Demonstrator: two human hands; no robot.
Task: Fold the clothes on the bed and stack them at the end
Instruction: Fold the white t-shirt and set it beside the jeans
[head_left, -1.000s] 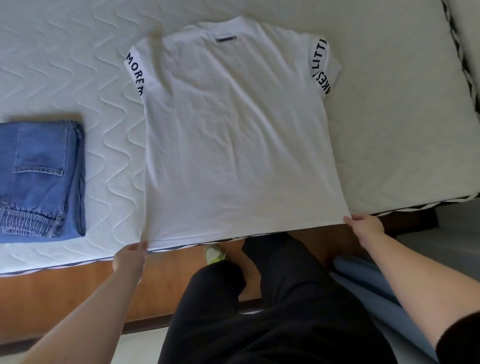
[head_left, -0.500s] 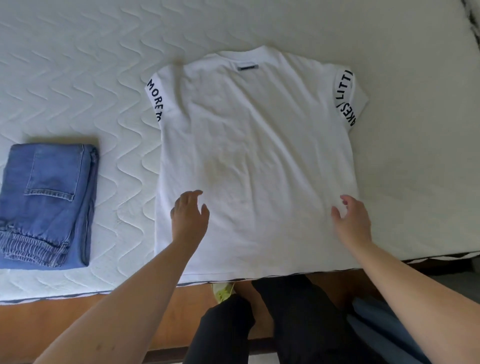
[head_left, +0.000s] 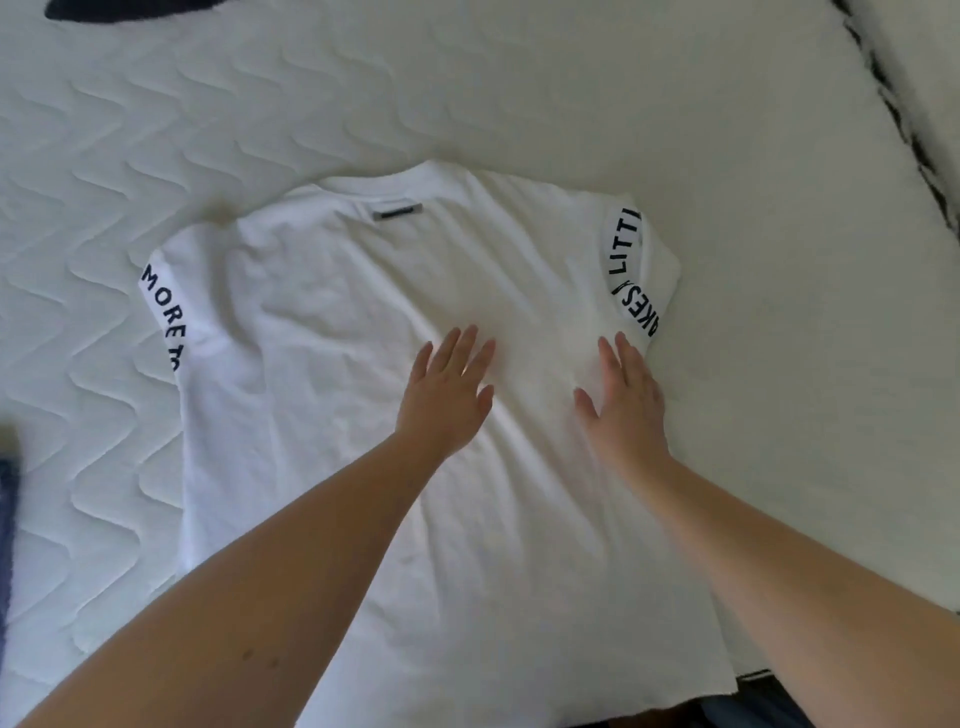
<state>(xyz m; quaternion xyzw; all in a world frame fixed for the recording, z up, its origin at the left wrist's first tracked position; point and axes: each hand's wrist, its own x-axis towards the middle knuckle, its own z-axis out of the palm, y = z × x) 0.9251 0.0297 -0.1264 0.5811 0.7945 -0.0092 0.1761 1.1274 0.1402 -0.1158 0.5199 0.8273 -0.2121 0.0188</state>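
Lying flat and back-side up on the bed, one white T-shirt (head_left: 332, 415), unfolded; long axis runs from the near mattress edge away from the viewer, collar and small dark neck label (head_left: 397, 212) pointing to the far side, hem reaching the near edge. Short sleeves spread to either side, each with curved black lettering: "MORE" legible on the left sleeve (head_left: 165, 312), "LITT" on the right sleeve (head_left: 631, 270). Left hand (head_left: 444, 400): flat on the shirt's mid-back, fingers straight and slightly spread, holding nothing. Right hand (head_left: 626, 400): likewise flat on the fabric near the right side seam, just below the right sleeve, fingers extended, holding nothing. Creases in the cloth radiate around both palms. Support: white quilted mattress (head_left: 83, 260) with wave stitching. Blue fabric sliver (head_left: 6, 519) at the left frame edge, unidentifiable.
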